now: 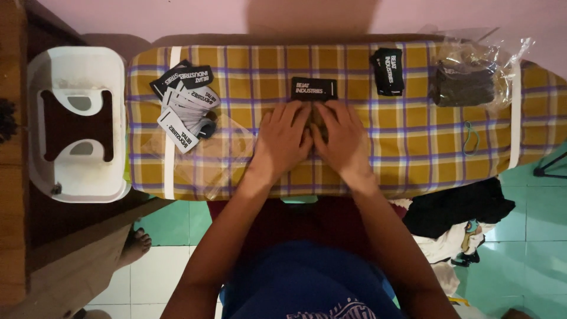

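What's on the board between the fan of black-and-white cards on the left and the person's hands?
In the head view, a clear plastic bag lies flat on the checked cloth there.

Pink wall (147,15) behind a plaid-covered ironing board (413,147), green and white floor tiles (171,254), dim light.

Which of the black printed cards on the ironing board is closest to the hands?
The single black card lying flat just beyond the fingertips of both hands, left and right. The fanned pile sits far left, and the upright stack lies farther right.
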